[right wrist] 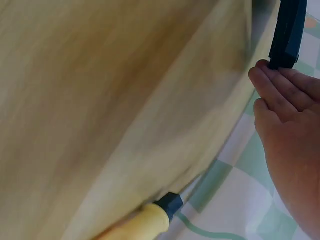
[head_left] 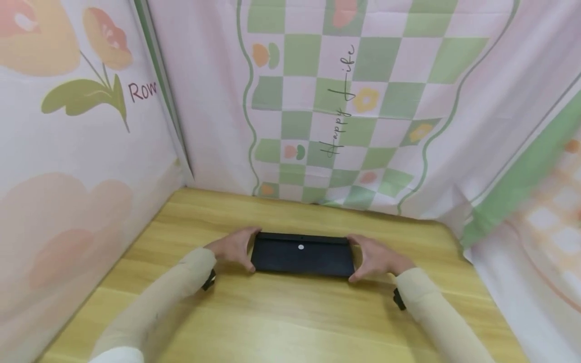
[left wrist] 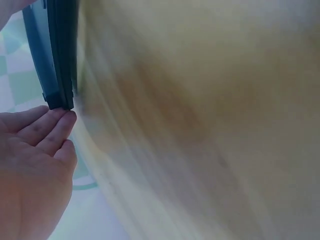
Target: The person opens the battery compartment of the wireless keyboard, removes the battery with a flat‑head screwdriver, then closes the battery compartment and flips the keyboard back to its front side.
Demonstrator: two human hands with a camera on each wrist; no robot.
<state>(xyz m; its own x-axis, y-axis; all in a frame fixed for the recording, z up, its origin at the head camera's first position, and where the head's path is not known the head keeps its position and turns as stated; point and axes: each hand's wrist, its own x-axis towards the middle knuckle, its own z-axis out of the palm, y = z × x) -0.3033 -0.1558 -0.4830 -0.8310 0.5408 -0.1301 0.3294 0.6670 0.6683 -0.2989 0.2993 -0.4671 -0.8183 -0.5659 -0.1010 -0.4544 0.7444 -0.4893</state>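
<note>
A flat black rectangular case (head_left: pixel 301 261), with a thicker bar along its far side and a small white round spot near the middle, lies lengthwise between both hands, low over the wooden table. My left hand (head_left: pixel 234 248) grips its left end, thumb near the front corner and fingers at the back corner. At the opposite end my right hand (head_left: pixel 374 256) holds it the same way. Fingertips (left wrist: pixel 65 116) touch the dark edge in the left wrist view. The right wrist view likewise has fingers (right wrist: pixel 275 87) against the case's end. The case's underside is hidden in the head view.
Behind the wooden table (head_left: pixel 281 317) hangs a checked green and white curtain (head_left: pixel 308 101). Flowered cloth (head_left: pixel 59 151) covers the left side, and more cloth (head_left: pixel 535 201) hangs at the right. A pale yellow rounded thing (right wrist: pixel 142 225) with a black end appears low in the right wrist view.
</note>
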